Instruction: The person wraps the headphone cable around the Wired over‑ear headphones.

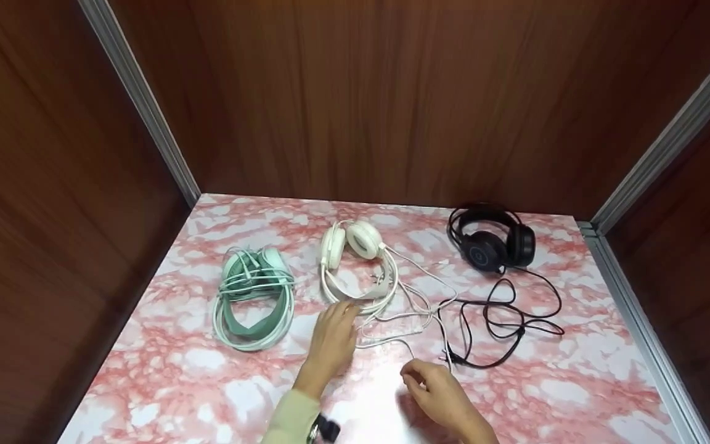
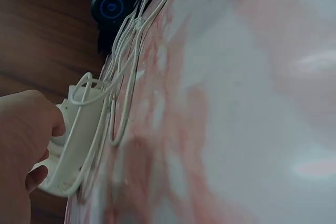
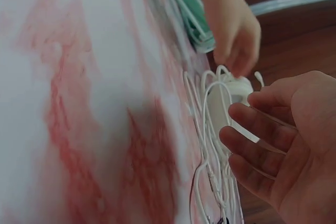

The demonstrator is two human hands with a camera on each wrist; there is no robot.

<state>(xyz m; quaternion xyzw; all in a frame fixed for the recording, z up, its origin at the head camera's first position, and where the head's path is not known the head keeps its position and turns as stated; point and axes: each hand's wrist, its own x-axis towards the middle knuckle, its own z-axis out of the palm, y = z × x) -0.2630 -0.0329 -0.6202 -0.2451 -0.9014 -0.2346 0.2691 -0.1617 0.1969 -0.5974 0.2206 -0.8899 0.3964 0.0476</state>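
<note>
A person wears a pale cream sleeve [image 1: 293, 420] on the left arm [image 1: 313, 379], a small black device [image 1: 329, 430] beside it.

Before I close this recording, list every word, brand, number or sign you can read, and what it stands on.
Nothing reads as a word or number.
Black headphones: a blue ringed sign on an ear cup, its inner mark too small and blurred to read.
White headphones and green headphones: no lettering I can make out.

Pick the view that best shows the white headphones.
Head: the white headphones show nearly whole, from above. Left wrist: the left hand hides part. Right wrist: the right hand overlaps them.
</note>
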